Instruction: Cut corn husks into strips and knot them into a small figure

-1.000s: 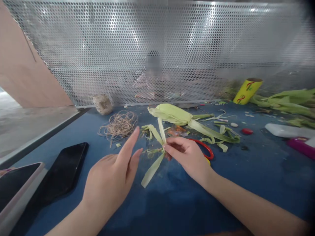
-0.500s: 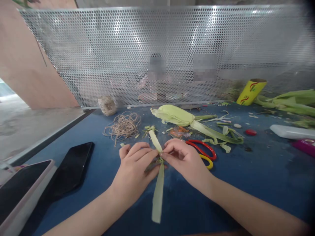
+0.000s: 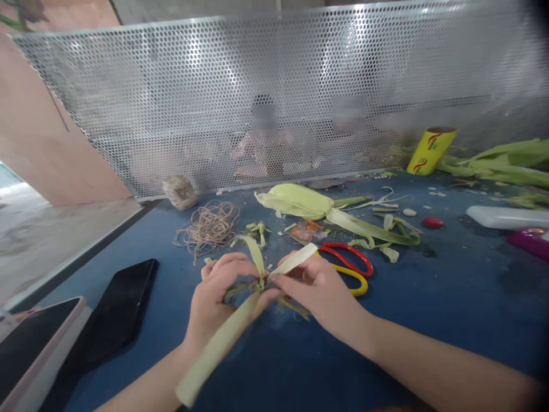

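husk strips (image 3: 223, 343) in hands (image 3: 328, 292) | scissors (image 3: 365, 283) alongside, part-hidden | twine (image 3: 210, 228), husk bundle (image 3: 306, 201) beyond

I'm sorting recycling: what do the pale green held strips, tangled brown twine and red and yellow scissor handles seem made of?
Pale green held strips: matt plant leaf, perhaps corn husk; flat and thin.
Tangled brown twine: probably natural fibre, dull; fine tan loops.
Red and yellow scissor handles: likely smooth plastic; bright, even colour.
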{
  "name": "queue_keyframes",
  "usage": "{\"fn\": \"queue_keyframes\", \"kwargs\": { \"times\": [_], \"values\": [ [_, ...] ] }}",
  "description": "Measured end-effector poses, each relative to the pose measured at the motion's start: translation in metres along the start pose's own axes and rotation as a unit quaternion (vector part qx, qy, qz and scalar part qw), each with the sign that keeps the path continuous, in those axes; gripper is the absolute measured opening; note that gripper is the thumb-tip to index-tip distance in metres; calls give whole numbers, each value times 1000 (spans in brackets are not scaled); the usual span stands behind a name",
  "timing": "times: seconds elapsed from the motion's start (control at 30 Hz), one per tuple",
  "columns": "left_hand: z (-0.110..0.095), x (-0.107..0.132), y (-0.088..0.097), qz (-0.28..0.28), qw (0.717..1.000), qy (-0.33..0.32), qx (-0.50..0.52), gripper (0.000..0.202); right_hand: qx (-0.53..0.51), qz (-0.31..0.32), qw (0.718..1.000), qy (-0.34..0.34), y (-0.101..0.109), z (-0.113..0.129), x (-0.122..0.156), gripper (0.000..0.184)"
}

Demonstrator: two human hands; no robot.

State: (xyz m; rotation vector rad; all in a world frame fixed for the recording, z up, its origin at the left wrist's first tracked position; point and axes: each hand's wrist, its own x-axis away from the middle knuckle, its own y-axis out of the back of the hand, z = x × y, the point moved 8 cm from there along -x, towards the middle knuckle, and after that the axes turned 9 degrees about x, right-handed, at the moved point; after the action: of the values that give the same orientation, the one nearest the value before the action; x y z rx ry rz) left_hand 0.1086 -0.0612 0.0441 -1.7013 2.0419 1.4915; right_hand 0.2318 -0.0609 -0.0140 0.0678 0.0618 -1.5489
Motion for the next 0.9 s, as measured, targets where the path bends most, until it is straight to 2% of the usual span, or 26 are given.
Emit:
{"fn": "queue_keyframes", "kwargs": {
  "times": [0.1, 0.27, 0.4, 0.5, 0.57, 0.67, 0.73, 0.8, 0.9],
  "values": [
    [8, 2, 1, -13, 998, 54, 29, 5, -64, 16, 997, -32, -3, -2, 0, 7],
    [17, 4, -4, 15, 990, 101, 96, 4, -178, 44, 980, -77, -13, -6, 2, 11],
    [27, 4, -9, 62, 982, 138, 112, 8, -189, 36, 975, -112, -12, -17, 0, 17],
    [27, 1, -6, 65, 990, 105, 74, 18, -156, 24, 978, -136, -8, -26, -2, 22],
    [25, -3, 5, 14, 998, 62, 18, 24, -137, 20, 980, -142, -6, -29, -3, 24],
    [21, -3, 17, -44, 998, 14, -40, 11, -156, 39, 980, -112, -8, -23, -3, 26],
    [19, -3, 15, -27, 999, -5, -38, 5, -190, 69, 974, -98, -15, -18, -2, 32],
    [17, -2, 9, 11, 1000, -18, -20, 3, -228, 88, 962, -119, -20, -19, -1, 42],
    [16, 0, 5, 40, 999, -15, 26, 8, -273, 64, 944, -176, -22, -29, 1, 49]
  ]
}}
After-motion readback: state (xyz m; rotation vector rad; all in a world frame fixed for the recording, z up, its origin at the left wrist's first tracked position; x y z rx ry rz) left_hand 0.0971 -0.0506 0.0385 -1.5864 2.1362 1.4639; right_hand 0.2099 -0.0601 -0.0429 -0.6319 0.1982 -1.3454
